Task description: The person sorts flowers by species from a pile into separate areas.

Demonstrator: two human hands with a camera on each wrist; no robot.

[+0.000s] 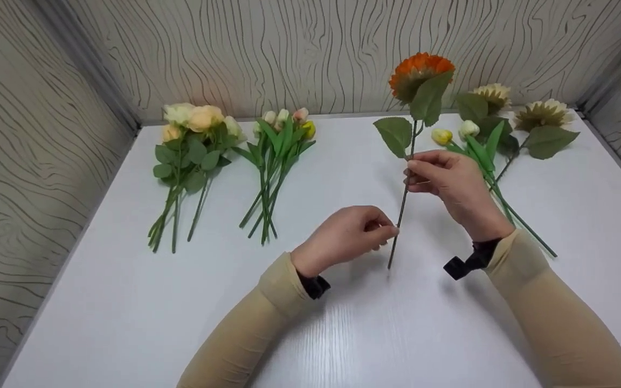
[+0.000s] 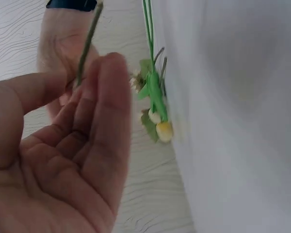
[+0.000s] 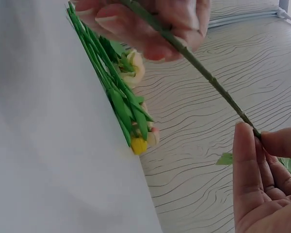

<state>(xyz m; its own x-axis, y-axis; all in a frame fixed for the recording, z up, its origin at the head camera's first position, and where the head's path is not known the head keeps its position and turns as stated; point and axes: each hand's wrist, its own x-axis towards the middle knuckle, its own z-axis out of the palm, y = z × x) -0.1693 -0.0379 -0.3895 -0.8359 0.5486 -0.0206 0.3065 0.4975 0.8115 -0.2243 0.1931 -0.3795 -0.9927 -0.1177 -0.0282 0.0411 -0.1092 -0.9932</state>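
An orange sunflower [image 1: 421,73] with broad green leaves is held up over the white table, bloom at the top and stem tilted slightly. My right hand [image 1: 453,186] pinches its stem just below the leaves, thumb against fingertips. Lower down, my left hand [image 1: 351,237] pinches the same stem [image 3: 203,73] between thumb and fingers, near the cut end. In the left wrist view, the stem's end sticks out past the left thumb [image 2: 43,90], with the right hand partly hidden behind.
Cream and peach roses [image 1: 197,118] lie at the back left. Beside them is a bunch of tulips [image 1: 278,145]. Behind my right hand lie yellow and white tulips [image 1: 483,145] and two cream sunflowers [image 1: 545,116]. Patterned walls [image 1: 267,59] border the white table [image 1: 127,307].
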